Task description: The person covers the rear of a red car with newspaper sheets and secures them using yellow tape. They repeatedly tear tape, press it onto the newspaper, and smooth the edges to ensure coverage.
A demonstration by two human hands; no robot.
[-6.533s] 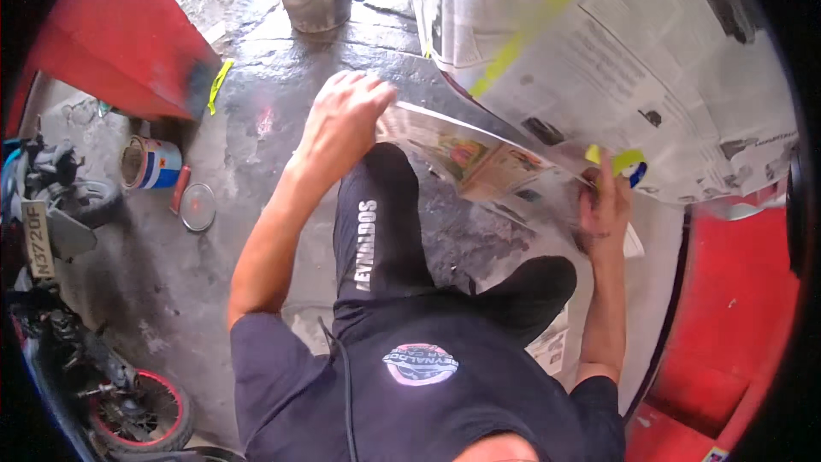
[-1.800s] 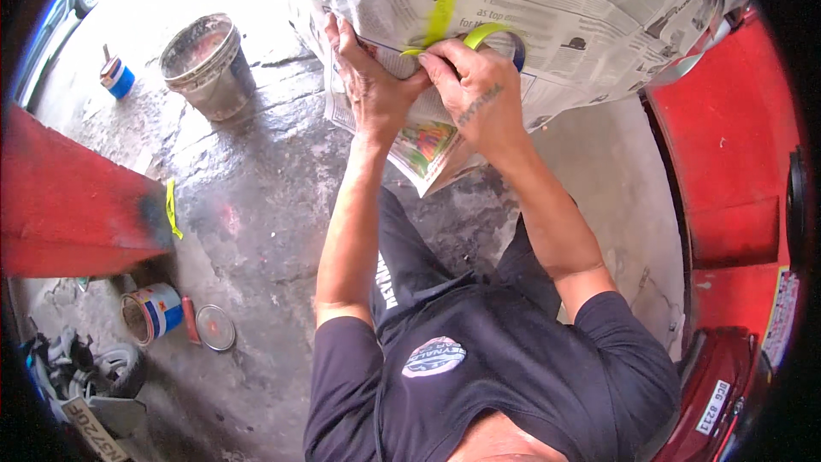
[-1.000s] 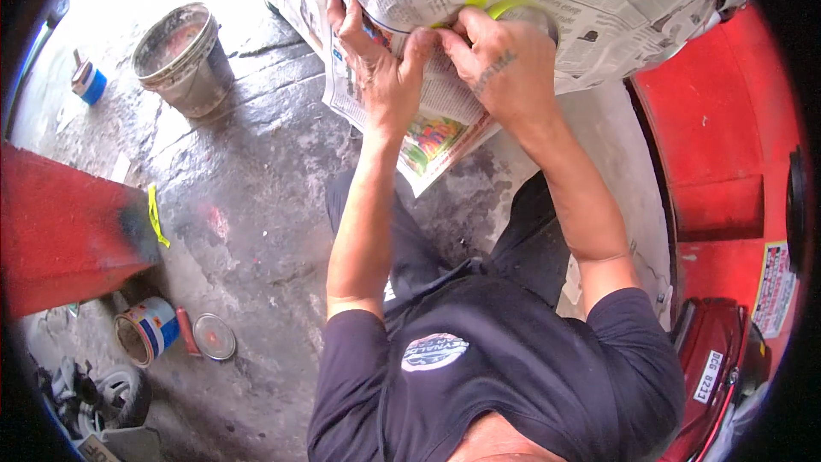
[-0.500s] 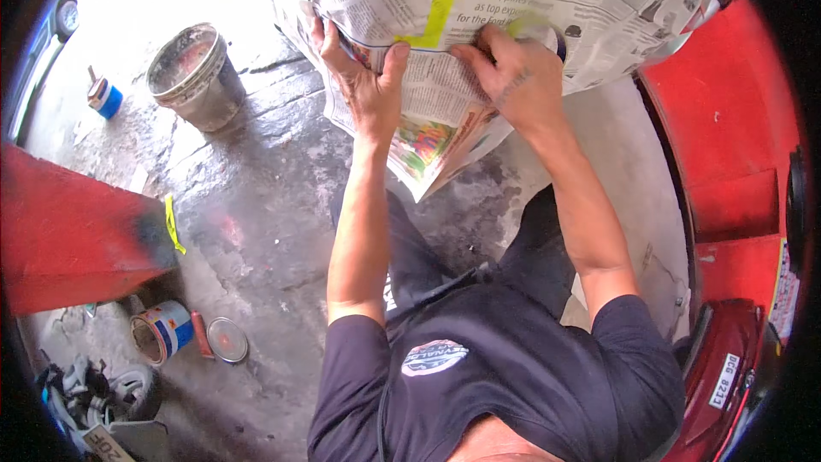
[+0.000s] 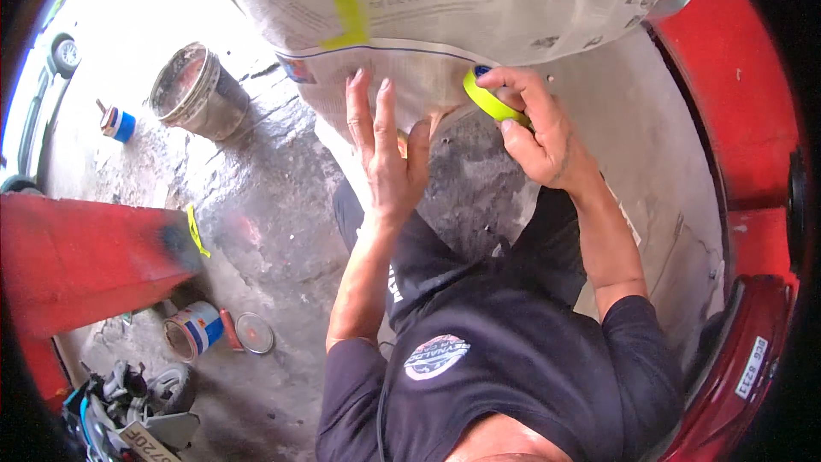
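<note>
Sheets of newspaper (image 5: 445, 21) cover a bulky shape at the top, and a yellow-green tape strip (image 5: 342, 0) runs down their surface. Below a curved fold hangs a lower newspaper flap (image 5: 329, 94). My left hand (image 5: 389, 158) is against this flap, its fingers stretched out and apart, gripping nothing I can see. To the right, my right hand (image 5: 547, 137) holds a roll of yellow-green tape (image 5: 484, 101) between thumb and fingers, just below the fold. Whatever lies under the paper is hidden.
At left stand a dirty bucket (image 5: 224, 107) and a small blue can (image 5: 122, 127). A red beam (image 5: 94, 261) juts in beneath them. Lower down are a tipped paint can (image 5: 203, 328), a round lid (image 5: 255, 333) and a motorcycle (image 5: 171, 387). Red bodywork (image 5: 753, 111) borders the right.
My right hand has come down off the paper, and the tape roll now shows plainly in it. My left hand has moved lower, from the fold onto the flap. The view has shifted slightly.
</note>
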